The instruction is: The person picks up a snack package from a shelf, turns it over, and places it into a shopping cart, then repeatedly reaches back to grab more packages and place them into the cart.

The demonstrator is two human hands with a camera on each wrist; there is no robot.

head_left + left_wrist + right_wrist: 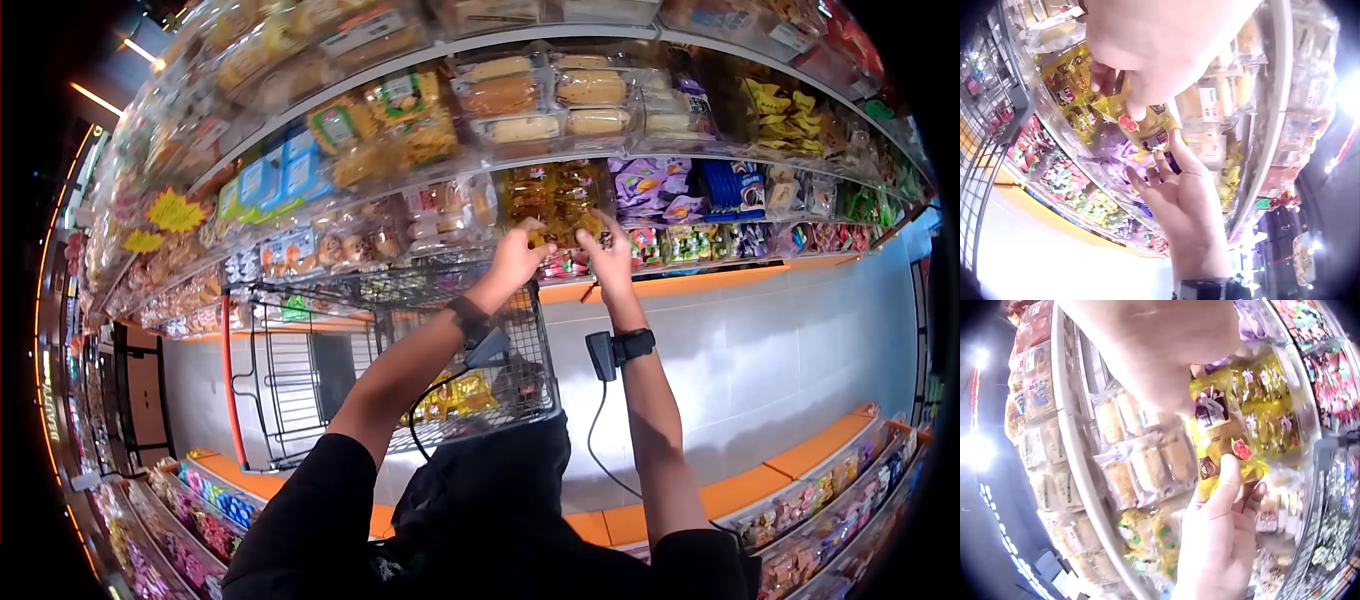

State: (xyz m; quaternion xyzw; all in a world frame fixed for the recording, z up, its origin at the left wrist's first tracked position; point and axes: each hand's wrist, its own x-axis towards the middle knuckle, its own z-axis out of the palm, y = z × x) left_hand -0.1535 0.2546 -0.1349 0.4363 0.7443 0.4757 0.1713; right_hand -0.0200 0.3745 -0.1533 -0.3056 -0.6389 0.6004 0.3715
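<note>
Both hands hold one yellow snack packet [1217,434] in front of the shelf, one at each end. My left hand [515,262] pinches one end, its thumb flat on the printed face near a red fruit picture. At the other end, my right hand [610,258] grips the packet's edge; the left wrist view shows its thumb and fingers [1163,165] at that edge. Right behind them, more yellow packets [1275,425] of the same look sit in a shelf compartment. Purple packets [655,190] lie just to the right of it.
A wire shopping cart [300,380] stands at the left, below the shelf, with several yellow packets [455,397] inside. Trays of wrapped rolls [500,95] fill the shelf above. Behind the person run low bins of sweets [830,510] with an orange edge [805,460].
</note>
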